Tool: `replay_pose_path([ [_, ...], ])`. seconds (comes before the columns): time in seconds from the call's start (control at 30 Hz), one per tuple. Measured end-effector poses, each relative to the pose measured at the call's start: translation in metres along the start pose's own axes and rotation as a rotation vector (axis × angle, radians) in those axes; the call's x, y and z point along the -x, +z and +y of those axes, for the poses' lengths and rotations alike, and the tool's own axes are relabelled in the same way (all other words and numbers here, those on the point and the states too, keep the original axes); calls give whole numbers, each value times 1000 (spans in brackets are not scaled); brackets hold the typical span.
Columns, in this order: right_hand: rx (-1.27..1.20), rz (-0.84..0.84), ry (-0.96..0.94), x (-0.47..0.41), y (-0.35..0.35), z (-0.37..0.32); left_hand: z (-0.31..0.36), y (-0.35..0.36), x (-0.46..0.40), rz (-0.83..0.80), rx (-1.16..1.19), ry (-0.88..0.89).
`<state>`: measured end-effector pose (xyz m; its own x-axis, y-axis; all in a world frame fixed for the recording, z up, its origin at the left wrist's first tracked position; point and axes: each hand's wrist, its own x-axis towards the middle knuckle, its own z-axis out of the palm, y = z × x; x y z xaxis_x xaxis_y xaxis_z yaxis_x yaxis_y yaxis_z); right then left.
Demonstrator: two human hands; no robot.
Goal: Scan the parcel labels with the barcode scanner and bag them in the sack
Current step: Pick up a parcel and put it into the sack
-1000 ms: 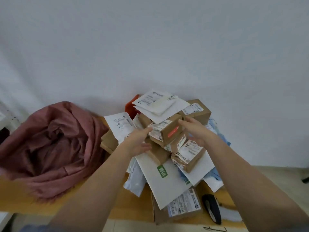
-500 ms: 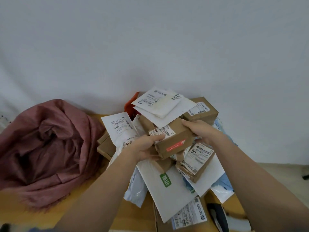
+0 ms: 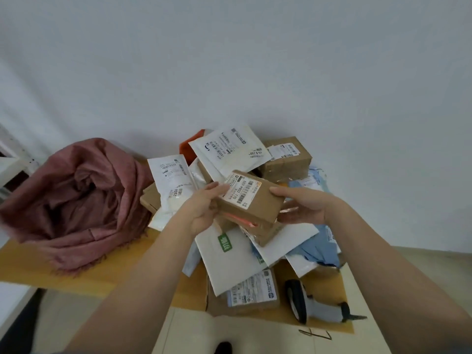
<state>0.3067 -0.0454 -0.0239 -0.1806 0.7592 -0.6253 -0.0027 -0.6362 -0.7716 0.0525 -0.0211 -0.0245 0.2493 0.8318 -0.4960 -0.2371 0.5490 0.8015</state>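
The barcode scanner (image 3: 310, 302) is lying near the table's front edge, and beyond it the left hand (image 3: 203, 208) and right hand (image 3: 304, 206) are gripping a brown cardboard parcel (image 3: 251, 200) by its ends, fingers curled round it, above the heap. Its white barcode label (image 3: 240, 190) is facing up. Half a second ago it was sitting lower against the pile; it is now lifted and tilted, while the pink sack (image 3: 74, 200) is lying open at far left.

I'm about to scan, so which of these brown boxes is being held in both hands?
The small brown box with its barcode label facing up, gripped between left hand and right hand; the others lie in the pile.
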Motion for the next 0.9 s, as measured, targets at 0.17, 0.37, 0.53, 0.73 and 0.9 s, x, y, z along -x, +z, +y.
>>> replay_pose_path([
  [0.17,-169,-14,-53,29,-22,34,-51,31,28,-111,6,-94],
  [0.37,-129,-76,-48,46,-32,65,-91,66,49,-62,-40,-119],
  [0.53,76,-113,94,49,-42,97,-111,66,53,58,36,-120],
  [0.73,1025,6,312,27,-52,162,-133,46,52,155,152,-163],
  [0.9,1045,114,242,9,-50,221,-153,30,60,150,278,-189],
])
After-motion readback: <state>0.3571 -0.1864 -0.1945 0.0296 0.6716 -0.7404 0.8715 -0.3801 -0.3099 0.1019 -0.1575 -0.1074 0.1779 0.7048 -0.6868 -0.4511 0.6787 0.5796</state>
